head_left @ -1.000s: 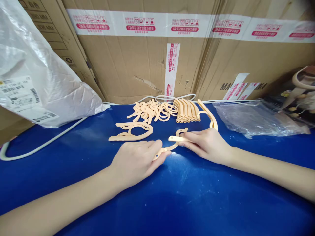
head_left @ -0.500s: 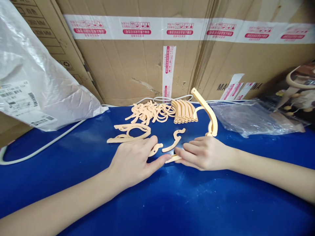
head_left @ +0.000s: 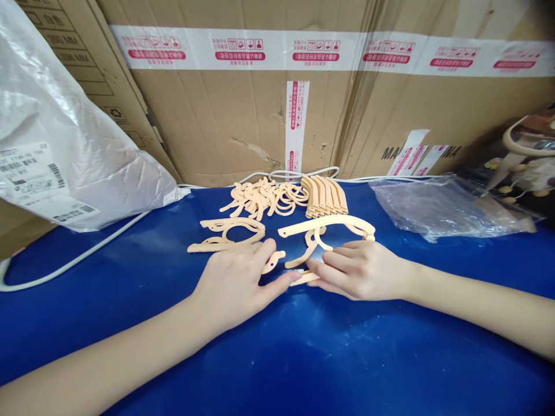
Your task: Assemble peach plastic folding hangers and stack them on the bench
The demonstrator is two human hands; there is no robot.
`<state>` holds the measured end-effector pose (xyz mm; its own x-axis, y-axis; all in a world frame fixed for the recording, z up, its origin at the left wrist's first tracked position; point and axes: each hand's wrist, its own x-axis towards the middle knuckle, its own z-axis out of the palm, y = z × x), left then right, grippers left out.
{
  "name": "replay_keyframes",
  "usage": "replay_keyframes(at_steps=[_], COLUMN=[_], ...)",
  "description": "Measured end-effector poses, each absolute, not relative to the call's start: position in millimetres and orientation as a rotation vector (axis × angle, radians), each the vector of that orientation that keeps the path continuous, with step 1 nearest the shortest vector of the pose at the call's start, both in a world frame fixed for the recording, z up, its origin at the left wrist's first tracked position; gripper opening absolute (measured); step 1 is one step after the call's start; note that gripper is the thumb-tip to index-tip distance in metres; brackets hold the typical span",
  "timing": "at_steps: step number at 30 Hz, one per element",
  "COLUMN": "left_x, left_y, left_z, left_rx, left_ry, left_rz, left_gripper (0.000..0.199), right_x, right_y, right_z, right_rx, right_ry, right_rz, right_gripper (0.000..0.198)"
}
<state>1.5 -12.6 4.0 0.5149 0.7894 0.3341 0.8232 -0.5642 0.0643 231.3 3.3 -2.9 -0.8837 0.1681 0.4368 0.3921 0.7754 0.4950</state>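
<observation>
Blue table (head_left: 277, 364) | hands (head_left: 236, 283) (head_left: 359, 270) | left holds hooked piece (head_left: 276, 258) | right holds jointed hanger (head_left: 327, 222)

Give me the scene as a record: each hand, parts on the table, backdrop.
left hand: over a small curved piece, grip partly hidden; thumb at tip of part in the other hand
right hand: gripping the lower arm of a hinged piece, upper arm above it
between hands: loose curved piece
far left of hands: folded piece
behind: tangled pile, beside neat stack
surface: blue table
right side: clear plastic
backdrop: cardboard boxes, white bag at left
</observation>
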Motion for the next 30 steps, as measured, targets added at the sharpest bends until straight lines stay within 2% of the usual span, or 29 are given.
replay_keyframes(at_steps=[8, 12, 17, 23, 30], left_x=[1.7, 1.1, 1.5, 1.4, 4.3], left_y=[-10.9, -10.5, -9.4, -10.9, -12.3], left_z=[3.2, 1.9, -0.4, 1.0, 3.5], left_rx=[-2.697, -2.763, -2.848, -2.801, -2.769], left_ry=[-1.332, -1.229, -1.122, -1.22, -1.352], left_rz=[-0.481, -0.474, -0.446, -0.349, -0.227], left_gripper=[0.038, 0.035, 0.041, 0.044, 0.039], right_x=[231.6, 231.4, 232.1, 231.9, 231.7], right_y=[7.9, 7.0, 5.5, 6.7, 8.4], right_z=[-3.0, -3.7, -4.1, -2.9, -4.0], right_rx=[-0.619, -0.599, -0.584, -0.566, -0.551], right_ry=[-2.566, -2.539, -2.531, -2.537, -2.552], right_rz=[-0.63, -0.65, -0.642, -0.628, -0.631], right_gripper=[0.032, 0.032, 0.031, 0.031, 0.031])
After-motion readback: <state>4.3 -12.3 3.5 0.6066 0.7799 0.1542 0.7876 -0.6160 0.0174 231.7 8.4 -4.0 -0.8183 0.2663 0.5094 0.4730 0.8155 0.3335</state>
